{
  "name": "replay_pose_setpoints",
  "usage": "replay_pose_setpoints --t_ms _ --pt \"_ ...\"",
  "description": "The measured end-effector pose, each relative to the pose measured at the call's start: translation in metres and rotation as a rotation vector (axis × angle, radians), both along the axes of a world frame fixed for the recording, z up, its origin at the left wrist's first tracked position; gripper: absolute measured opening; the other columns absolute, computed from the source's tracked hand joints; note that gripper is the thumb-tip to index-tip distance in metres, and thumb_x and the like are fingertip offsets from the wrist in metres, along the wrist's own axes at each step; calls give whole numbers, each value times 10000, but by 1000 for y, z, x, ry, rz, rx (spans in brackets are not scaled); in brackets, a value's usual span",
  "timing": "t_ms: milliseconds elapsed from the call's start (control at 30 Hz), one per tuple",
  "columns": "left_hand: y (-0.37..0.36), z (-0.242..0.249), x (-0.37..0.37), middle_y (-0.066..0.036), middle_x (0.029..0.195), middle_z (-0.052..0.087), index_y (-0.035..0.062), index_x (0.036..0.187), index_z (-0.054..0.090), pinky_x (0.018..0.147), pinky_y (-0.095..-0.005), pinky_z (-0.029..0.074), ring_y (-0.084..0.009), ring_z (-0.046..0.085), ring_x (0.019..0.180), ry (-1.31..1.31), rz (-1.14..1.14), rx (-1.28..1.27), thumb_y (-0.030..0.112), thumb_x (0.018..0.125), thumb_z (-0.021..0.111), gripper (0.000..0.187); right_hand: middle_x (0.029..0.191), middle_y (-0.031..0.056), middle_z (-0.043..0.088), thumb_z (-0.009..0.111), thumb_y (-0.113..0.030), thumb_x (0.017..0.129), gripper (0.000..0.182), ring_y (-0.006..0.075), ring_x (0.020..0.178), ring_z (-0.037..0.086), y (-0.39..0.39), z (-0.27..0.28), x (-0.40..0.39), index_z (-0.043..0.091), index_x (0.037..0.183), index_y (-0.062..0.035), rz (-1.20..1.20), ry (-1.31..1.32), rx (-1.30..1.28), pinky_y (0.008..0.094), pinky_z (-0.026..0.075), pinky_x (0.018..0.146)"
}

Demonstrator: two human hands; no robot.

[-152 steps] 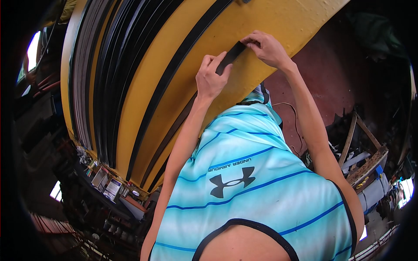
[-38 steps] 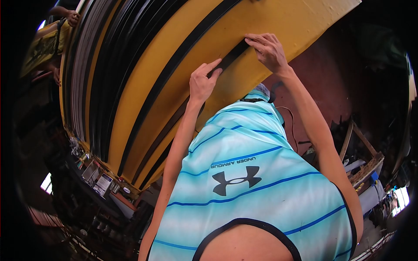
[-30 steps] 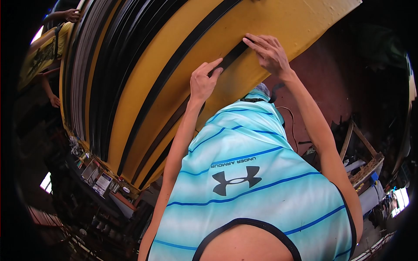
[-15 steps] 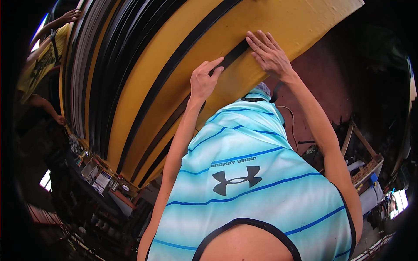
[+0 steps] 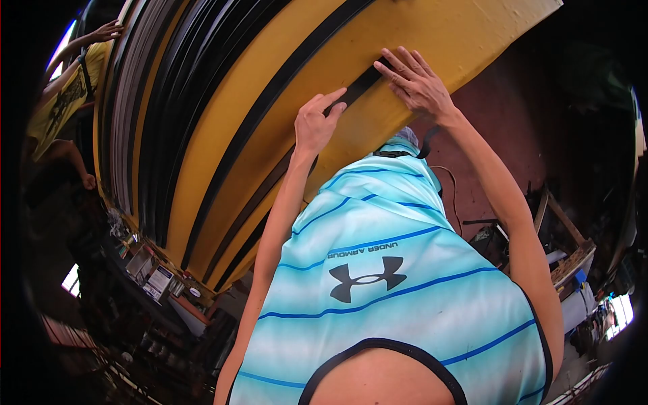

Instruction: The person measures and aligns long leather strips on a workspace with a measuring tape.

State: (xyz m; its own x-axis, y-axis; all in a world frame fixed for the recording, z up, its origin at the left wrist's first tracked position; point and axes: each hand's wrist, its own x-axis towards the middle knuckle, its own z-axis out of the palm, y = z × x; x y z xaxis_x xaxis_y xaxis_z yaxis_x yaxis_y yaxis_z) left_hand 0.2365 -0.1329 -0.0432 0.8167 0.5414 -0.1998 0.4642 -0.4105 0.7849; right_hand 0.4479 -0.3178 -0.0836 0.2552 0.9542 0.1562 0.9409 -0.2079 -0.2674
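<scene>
Across a yellow surface [image 5: 472, 40] runs a dark flat strip [image 5: 360, 86], between my two hands. My left hand [image 5: 316, 125] is at its left part, with thumb and index finger on either side of the strip and the other fingers curled. My right hand [image 5: 420, 86] lies palm down with fingers spread at the strip's upper right part, its fingertips over the strip. Farther left, a longer black strip [image 5: 260, 111] lies on the same surface.
Many black and grey strips [image 5: 196, 74] lie side by side on the left. A co-worker in a yellow shirt [image 5: 64, 121] stands at the far left, one hand [image 5: 108, 31] by the surface's edge. Tools and boxes [image 5: 159, 278] are at lower left, a wooden frame [image 5: 574, 260] at right.
My right hand has shifted slightly left along the strip. My left hand has barely moved. The co-worker's lower hand has moved away from the yellow edge.
</scene>
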Motion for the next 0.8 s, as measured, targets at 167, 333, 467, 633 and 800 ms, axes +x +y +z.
replay_pose_setpoints --t_ms 167,333,467,633,800 --pt "2 -1 1 -94 856 668 162 1232 751 720 -344 497 -250 609 745 19 3 -1 187 900 749 333 1680 -10 317 508 -354 1059 535 269 1542 291 0 -2 0 411 1584 -324 20 2 60 442 216 1279" --pt "2 1 2 -97 862 674 165 1231 753 716 -340 498 -242 613 741 19 5 -19 191 896 753 336 1682 -15 312 514 -358 1054 527 268 1543 291 0 -3 -1 437 1573 -305 13 0 63 446 212 1281" --pt "2 3 4 -96 872 684 164 1228 754 718 -341 505 -238 626 754 48 5 -24 193 892 755 337 1688 -27 298 536 -355 1043 549 253 1548 283 0 3 -2 439 1575 -261 6 -73 -1 457 193 1285" --pt "-1 4 5 -91 885 694 172 1223 757 737 -344 521 -239 647 781 43 11 -1 205 894 749 332 1694 -4 285 550 -356 1035 585 230 1561 253 4 -2 -7 414 1587 -221 75 -57 42 462 171 1291" --pt "-3 3 7 -66 821 663 158 1227 762 693 -304 503 -174 590 710 12 22 29 166 890 774 337 1699 22 268 532 -378 1047 594 227 1572 222 8 3 -18 391 1597 -205 107 2 53 458 157 1294"
